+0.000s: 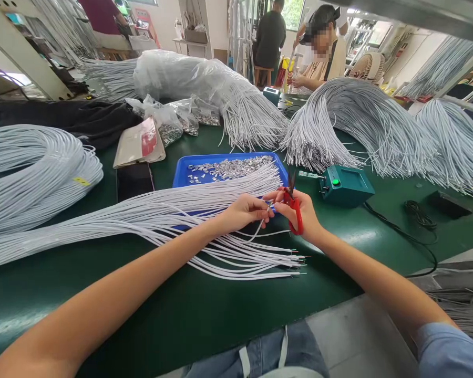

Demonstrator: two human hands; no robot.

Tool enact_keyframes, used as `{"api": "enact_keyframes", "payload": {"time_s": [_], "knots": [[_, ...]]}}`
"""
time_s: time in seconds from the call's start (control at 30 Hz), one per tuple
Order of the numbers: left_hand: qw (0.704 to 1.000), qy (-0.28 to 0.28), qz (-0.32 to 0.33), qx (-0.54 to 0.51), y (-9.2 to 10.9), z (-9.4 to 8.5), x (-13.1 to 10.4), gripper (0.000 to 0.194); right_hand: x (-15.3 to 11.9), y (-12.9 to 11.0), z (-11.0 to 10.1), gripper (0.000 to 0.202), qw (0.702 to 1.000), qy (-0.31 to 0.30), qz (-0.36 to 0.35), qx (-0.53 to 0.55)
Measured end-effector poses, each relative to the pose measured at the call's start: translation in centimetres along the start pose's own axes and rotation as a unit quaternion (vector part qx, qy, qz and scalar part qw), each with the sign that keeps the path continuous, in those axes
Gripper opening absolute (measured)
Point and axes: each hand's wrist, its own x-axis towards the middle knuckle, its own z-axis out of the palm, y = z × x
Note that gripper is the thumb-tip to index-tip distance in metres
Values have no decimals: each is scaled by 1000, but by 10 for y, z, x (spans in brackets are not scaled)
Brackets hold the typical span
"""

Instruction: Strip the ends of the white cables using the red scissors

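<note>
My left hand (249,211) is closed on the end of one white cable (260,231), pinched between thumb and fingers. Close beside it, my right hand (302,210) holds red-handled scissors (297,216), their dark blades pointing up and away from me. The right fingertips meet the cable end at the left hand; the tiny part between them is too small to make out. Under my hands lies a bundle of white cables (205,197), several with stripped ends toward the right. Behind them a blue tray (181,167) holds many small metal pieces (236,169).
Right of the tray sits a green device (347,186) with a lit button and a black cord (405,236). Cable coils (35,173) lie at left, beside a phone (134,181) and a notebook (140,142). Large cable bundles (362,115) line the back. A co-worker (323,52) works beyond.
</note>
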Motion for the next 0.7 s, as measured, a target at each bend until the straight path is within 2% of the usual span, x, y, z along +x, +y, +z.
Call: {"api": "enact_keyframes", "payload": {"time_s": [0.17, 0.47, 0.7], "knots": [[1000, -3, -3, -2, 1, 2, -1, 36, 1, 2, 0, 29, 1000, -5, 17, 18], [997, 68, 8, 32, 3, 3, -2, 34, 3, -1, -2, 27, 998, 47, 13, -47], [998, 57, 0, 35, 1, 1, -2, 33, 5, 1, -2, 31, 998, 50, 36, -7]]}}
